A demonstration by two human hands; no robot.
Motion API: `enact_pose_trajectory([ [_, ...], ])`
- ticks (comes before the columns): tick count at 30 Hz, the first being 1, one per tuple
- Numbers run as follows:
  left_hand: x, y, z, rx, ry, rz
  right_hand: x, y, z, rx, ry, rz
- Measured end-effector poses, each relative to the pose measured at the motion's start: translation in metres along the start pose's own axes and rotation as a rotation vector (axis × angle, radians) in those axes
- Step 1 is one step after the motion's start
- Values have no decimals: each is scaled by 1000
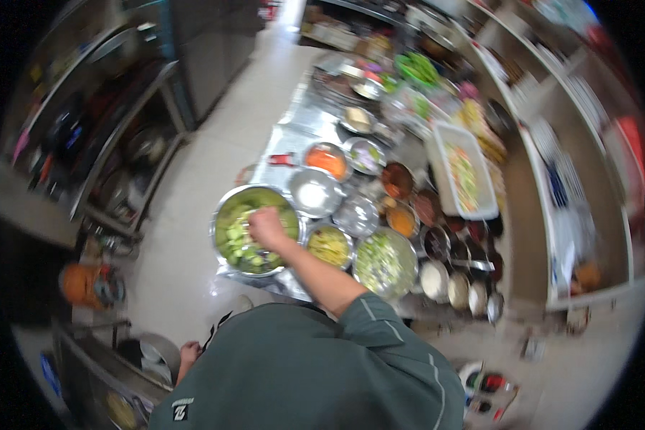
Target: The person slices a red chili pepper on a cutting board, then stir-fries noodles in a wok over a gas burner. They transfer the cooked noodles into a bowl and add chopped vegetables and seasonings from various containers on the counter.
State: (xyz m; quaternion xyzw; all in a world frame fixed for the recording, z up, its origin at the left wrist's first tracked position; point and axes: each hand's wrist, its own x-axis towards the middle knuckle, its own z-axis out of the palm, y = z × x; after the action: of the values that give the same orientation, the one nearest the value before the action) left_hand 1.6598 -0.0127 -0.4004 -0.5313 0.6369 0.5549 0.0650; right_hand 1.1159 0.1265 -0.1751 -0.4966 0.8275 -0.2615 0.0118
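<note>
My right hand [266, 228] reaches into a large steel bowl [213, 226] of green cut vegetables [240, 239] at the table's left corner. Its fingers are curled down among the pieces, and blur hides whether they grip any. Low at my left side is my left hand [190, 351], away from the table and near a dark strap; its fingers look bent, and I cannot make out anything in them. Right of the large bowl stand a bowl of yellow-green shreds [329, 246], a shiny, seemingly bare steel bowl [315, 193] and a wide bowl of chopped greens [381, 263].
Bowls of orange shreds [327, 160] and chopped onion [364, 156] stand further back. A white plastic tub [447, 177] of mixed shreds is on the right, above small seasoning containers [434, 280]. Shelves [537, 215] line the right side; a metal rack [134, 145] stands left across the floor.
</note>
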Motion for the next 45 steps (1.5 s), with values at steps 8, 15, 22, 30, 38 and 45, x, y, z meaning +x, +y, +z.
enact_pose_trajectory([
  [8, 21, 27, -19, 48, -14, -14, -110, 13, -108, 340, 416, 197],
  [15, 32, 73, -17, -54, -200, 61, -273, 144, -163, -73, 26, 716],
  [22, -12, 152, 21, -24, -136, -36, -293, 173, -118, -164, -117, 738],
  [30, -58, 140, 33, -193, -41, -164, -318, 191, -146, -54, 16, 749],
  [38, -96, 40, 30, -244, 53, -247, -154, 66, -169, 557, 85, 445],
  [45, -53, 18, 0, -393, 66, -212, -37, -8, -79, 91, -240, -100],
])
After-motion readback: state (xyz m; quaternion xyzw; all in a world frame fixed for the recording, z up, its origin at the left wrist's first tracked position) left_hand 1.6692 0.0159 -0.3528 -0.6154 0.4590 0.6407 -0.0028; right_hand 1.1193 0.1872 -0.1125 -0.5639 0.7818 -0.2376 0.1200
